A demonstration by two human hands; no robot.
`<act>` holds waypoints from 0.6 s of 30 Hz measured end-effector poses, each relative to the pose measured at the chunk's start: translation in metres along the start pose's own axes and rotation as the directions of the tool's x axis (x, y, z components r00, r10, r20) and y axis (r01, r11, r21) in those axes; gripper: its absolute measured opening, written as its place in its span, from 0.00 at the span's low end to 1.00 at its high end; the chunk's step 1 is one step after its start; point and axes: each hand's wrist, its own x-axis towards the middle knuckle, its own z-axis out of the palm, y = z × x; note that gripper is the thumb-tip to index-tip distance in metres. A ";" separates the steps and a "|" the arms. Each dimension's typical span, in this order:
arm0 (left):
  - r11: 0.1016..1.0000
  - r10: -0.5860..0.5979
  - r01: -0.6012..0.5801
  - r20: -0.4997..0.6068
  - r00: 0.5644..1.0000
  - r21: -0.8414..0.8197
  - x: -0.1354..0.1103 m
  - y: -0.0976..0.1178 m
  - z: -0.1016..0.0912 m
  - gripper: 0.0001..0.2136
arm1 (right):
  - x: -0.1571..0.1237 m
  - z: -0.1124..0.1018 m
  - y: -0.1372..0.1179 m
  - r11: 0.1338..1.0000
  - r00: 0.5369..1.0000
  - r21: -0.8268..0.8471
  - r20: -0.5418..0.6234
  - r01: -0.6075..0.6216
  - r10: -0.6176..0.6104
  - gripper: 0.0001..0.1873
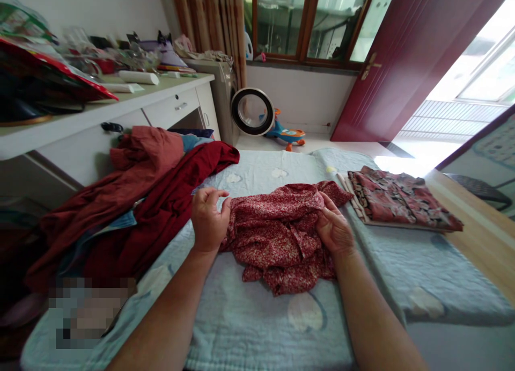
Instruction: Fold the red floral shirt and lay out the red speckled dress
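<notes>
A red garment with a fine pale print lies bunched over the light blue bed cover in front of me. My right hand pinches its upper right edge between thumb and fingers. At the garment's left edge is my left hand, its fingers loosely curled and the thumb apart from the forefinger. The thumb is against the cloth, but I see no fold gripped there. The garment's lower part spreads in loose creases between my forearms.
Folded floral clothing lies at the right. A dark red garment and a rust-coloured one are heaped at left, by a cluttered white desk. Beyond stand a washing machine with its round door open and a blue-orange ride-on toy.
</notes>
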 end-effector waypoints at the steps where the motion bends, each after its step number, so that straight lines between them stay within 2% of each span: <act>1: 0.999 0.038 -0.038 0.038 0.999 -0.001 -0.002 0.002 0.000 0.04 | 0.000 0.000 0.001 1.000 1.000 -0.014 -0.006 0.004 -0.004 0.24; 3: 0.992 0.124 -0.115 0.197 0.973 -0.059 -0.007 0.008 0.001 0.04 | 0.000 0.000 0.002 0.999 1.000 -0.039 -0.013 0.017 -0.018 0.25; 5: 0.980 0.197 -0.169 0.356 0.913 -0.108 -0.014 0.013 0.004 0.04 | 0.000 0.001 0.003 0.997 0.999 -0.068 -0.012 0.042 -0.043 0.26; 7: 0.973 0.233 -0.205 0.452 0.861 -0.110 -0.019 0.018 0.009 0.04 | 0.000 0.002 0.005 0.993 0.998 -0.097 -0.012 0.068 -0.070 0.29; 8: 0.972 0.234 -0.216 0.475 0.848 -0.094 -0.021 0.019 0.011 0.05 | 0.000 0.002 0.006 0.991 0.997 -0.111 -0.012 0.074 -0.075 0.30; 10: 0.975 0.207 -0.219 0.489 0.848 -0.034 -0.023 0.019 0.014 0.10 | 0.000 0.002 0.008 0.986 0.997 -0.148 -0.019 0.070 -0.073 0.35; 13: 0.979 0.128 -0.186 0.470 0.873 0.079 -0.024 0.015 0.018 0.16 | 0.001 -0.001 0.013 0.970 0.997 -0.240 -0.043 0.048 -0.060 0.38; 16: 0.986 0.055 -0.115 0.415 0.908 0.120 -0.022 0.010 0.020 0.18 | 0.002 -0.006 0.016 0.957 0.995 -0.289 -0.076 0.041 -0.065 0.35; 18: 0.995 0.016 -0.053 0.415 0.910 0.078 -0.021 0.005 0.021 0.16 | 0.003 -0.008 0.017 0.965 0.993 -0.260 -0.091 0.043 -0.069 0.32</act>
